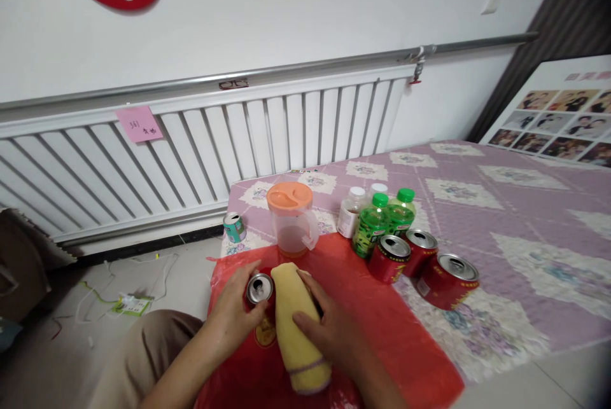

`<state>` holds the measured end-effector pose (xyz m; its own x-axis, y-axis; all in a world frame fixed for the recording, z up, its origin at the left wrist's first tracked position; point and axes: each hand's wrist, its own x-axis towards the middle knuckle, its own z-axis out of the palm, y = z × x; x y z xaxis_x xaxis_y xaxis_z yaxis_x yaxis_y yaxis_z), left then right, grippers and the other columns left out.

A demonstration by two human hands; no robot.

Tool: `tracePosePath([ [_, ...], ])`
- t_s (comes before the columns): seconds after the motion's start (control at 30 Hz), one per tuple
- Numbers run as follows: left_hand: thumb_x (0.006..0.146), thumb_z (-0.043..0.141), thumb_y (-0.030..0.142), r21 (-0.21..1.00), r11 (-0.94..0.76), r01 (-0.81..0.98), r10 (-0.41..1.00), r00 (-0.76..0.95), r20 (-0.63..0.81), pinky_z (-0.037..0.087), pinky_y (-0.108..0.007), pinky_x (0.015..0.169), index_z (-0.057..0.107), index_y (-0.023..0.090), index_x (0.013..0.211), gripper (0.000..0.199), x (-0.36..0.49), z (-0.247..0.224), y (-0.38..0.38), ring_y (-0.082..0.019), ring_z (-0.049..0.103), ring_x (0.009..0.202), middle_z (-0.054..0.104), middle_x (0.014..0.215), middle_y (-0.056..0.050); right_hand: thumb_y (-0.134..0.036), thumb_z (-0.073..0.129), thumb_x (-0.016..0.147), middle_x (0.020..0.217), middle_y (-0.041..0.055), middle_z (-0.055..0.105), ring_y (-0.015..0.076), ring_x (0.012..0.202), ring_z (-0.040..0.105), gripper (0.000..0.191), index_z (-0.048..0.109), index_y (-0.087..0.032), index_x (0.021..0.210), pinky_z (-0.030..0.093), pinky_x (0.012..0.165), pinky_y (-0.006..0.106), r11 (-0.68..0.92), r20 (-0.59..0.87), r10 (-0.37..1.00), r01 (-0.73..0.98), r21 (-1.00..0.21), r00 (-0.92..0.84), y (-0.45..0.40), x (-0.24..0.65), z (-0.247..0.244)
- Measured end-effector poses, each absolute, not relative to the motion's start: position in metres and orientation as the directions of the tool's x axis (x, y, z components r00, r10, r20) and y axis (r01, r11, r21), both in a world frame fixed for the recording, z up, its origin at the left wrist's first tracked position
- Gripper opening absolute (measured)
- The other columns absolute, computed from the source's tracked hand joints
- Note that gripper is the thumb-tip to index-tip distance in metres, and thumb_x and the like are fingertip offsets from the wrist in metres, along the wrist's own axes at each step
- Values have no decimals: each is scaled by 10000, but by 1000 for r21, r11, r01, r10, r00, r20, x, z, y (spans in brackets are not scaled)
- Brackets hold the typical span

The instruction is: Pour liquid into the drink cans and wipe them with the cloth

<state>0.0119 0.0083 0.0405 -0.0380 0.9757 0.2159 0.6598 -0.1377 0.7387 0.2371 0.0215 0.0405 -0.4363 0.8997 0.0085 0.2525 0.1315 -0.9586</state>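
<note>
Flowered table (458, 194): left hand (233, 308) clasps 1 can (260, 290), right hand (330, 327) grips cloth (296, 321), work seemingly underway, 3 red cans (414, 257) right of jug (291, 226).

"361" on pink note (140, 124)

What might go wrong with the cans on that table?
The red can in the left hand has an open top, so it might spill if tipped; I can't see whether anything is inside. The yellow cloth in the right hand is right beside it and could bump it. The teal can stands near the left edge of the table, so a knock might send it to the floor.
</note>
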Motion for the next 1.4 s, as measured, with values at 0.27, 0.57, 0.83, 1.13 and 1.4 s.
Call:
tracePosePath([
  [0.27, 729, 562, 156, 865, -80, 495, 994, 101, 33, 346, -511, 1187, 407, 206, 1436, 726, 8, 51, 4, -264, 484, 1389, 537, 1464, -136, -335, 601, 828, 1554, 148, 456, 304, 1394, 479, 787, 338, -153, 1547, 368, 1165, 499, 85, -63, 895, 310, -947, -441, 25, 236, 28],
  [0.57, 689, 701, 299, 820, -70, 568, 986, -85, 143, 407, -536, 1121, 470, 177, 1375, 734, 14, 38, 5, -318, 529, 1305, 578, 1362, -150, -317, 624, 818, 1564, 147, 444, 312, 1415, 455, 783, 363, -170, 1541, 344, 1178, 512, 101, -69, 898, 356, -929, -435, 25, 235, 27],
  [0.83, 681, 628, 196, 807, -99, 582, 989, -30, 143, 448, -474, 1095, 469, 206, 1378, 715, 17, 41, 5, -273, 588, 1238, 618, 1317, -110, -349, 639, 807, 1581, 94, 432, 313, 1416, 457, 797, 359, -238, 1544, 413, 1139, 489, 139, 24, 905, 243, -960, -425, 22, 238, 34],
  [1.13, 715, 550, 129, 864, -88, 496, 993, 113, 36, 419, -471, 1137, 360, 241, 1482, 798, 15, 48, 2, -249, 535, 1328, 550, 1441, -108, -294, 625, 834, 1545, 125, 479, 308, 1394, 483, 748, 378, -207, 1535, 349, 1172, 523, 104, -63, 893, 339, -935, -446, 26, 236, 22],
  [1.4, 668, 747, 255, 752, -144, 644, 962, -86, 259, 449, -546, 1078, 463, 192, 1402, 790, 12, 29, 0, -316, 585, 1209, 607, 1261, -123, -318, 627, 823, 1565, 151, 442, 318, 1409, 465, 781, 360, -171, 1543, 348, 1174, 521, 91, -81, 901, 368, -925, -427, 24, 235, 32],
])
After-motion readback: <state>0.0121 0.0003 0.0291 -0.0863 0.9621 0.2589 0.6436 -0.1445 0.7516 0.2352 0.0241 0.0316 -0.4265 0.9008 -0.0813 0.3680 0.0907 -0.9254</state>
